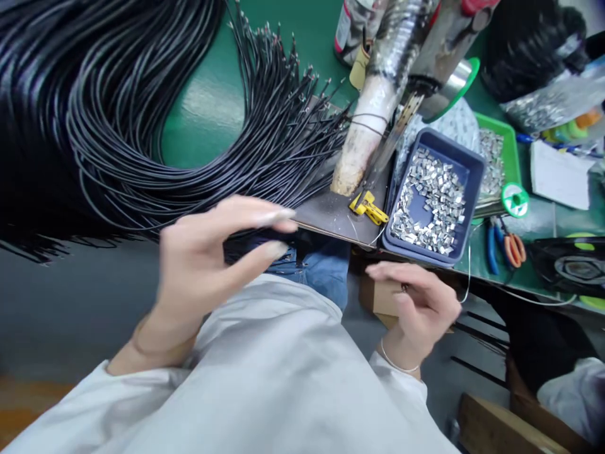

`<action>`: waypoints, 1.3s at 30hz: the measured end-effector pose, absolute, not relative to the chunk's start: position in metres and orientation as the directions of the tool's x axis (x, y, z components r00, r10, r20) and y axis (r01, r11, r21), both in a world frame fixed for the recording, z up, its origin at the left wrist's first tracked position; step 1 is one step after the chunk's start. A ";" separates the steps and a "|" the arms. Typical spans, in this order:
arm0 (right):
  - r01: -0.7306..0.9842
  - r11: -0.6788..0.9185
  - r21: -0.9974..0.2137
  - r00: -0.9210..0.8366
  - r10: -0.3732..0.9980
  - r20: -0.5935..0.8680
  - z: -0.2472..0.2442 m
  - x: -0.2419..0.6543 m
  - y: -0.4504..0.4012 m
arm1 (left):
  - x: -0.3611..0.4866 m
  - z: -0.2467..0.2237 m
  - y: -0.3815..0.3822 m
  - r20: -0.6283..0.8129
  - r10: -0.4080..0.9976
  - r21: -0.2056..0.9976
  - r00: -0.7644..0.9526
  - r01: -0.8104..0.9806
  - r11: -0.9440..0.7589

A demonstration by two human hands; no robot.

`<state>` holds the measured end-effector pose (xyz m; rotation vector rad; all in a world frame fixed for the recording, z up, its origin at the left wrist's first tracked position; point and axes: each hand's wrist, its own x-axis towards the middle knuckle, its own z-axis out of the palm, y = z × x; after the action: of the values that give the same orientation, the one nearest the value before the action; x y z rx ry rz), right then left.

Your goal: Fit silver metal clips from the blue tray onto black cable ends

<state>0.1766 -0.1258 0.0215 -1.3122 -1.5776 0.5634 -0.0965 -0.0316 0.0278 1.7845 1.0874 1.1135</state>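
Observation:
My left hand (196, 265) is in front of the table edge, thumb and fingers apart with nothing between them. It is nearest to a thick bundle of black cables (212, 180), whose stripped ends fan out toward the middle of the table. Lower right, my right hand (418, 302) hovers with curved fingers and the thumb a little apart; no held thing can be made out. Just above it stands a blue plastic tray (469, 157) with many small metal clips (442, 195). A yellow clamp-like piece (368, 208) lies left of the tray.
A foil-wrapped fume hose (373, 107) reaches down over the table beside a metal-bodied tool (442, 47). A green tray (509, 151), a solder spool (515, 200) and pliers (514, 250) lie to the right. Cardboard boxes (501, 425) stand below. Another person's sleeve (574, 391) shows lower right.

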 end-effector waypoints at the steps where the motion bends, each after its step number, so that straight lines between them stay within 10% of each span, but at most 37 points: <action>1: 0.582 0.289 -0.760 0.101 0.902 0.420 0.025 0.174 -0.123 | -0.084 0.027 -0.020 0.321 0.914 0.868 0.248 0.308 -0.389; 5: 0.823 0.206 -0.529 0.043 0.907 0.420 0.018 0.159 -0.093 | -0.042 0.011 0.021 0.289 0.845 0.397 0.450 0.747 -0.533; 8: 0.795 0.242 -0.557 0.013 0.910 0.414 0.019 0.155 -0.086 | -0.041 -0.004 0.031 0.280 0.830 0.286 0.483 0.783 -0.552; 12: 0.776 0.267 -0.572 0.005 0.903 0.430 0.038 0.166 -0.108 | -0.080 -0.021 0.020 0.395 0.817 0.357 0.420 0.750 -0.558; 21: 0.972 -0.142 -0.187 0.212 0.872 0.441 0.029 0.264 -0.069 | -0.068 -0.022 0.037 0.610 0.789 0.505 0.071 0.733 -0.456; 25: 0.970 -0.129 -0.205 0.197 0.913 0.357 0.017 0.281 -0.041 | -0.059 -0.015 0.057 0.436 0.836 0.898 -0.333 0.227 -0.377; 30: 0.979 -0.163 -0.120 0.194 0.928 0.318 0.012 0.276 -0.032 | -0.073 0.012 0.039 0.208 0.952 0.899 0.225 -0.427 -0.095; 35: 0.975 -0.210 -0.069 0.220 0.917 0.331 0.010 0.272 -0.028 | -0.048 0.033 0.001 -0.145 0.557 0.894 0.818 -0.133 0.429; 39: 0.957 -0.213 -0.198 0.281 0.850 0.445 0.009 0.268 -0.032 | -0.019 0.015 -0.012 -0.268 0.653 0.837 0.708 -0.164 0.522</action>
<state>0.2677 -0.0315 0.0085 -2.1271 -1.6237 -0.3334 -0.0193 -0.0125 0.0147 0.8961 0.6175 0.5287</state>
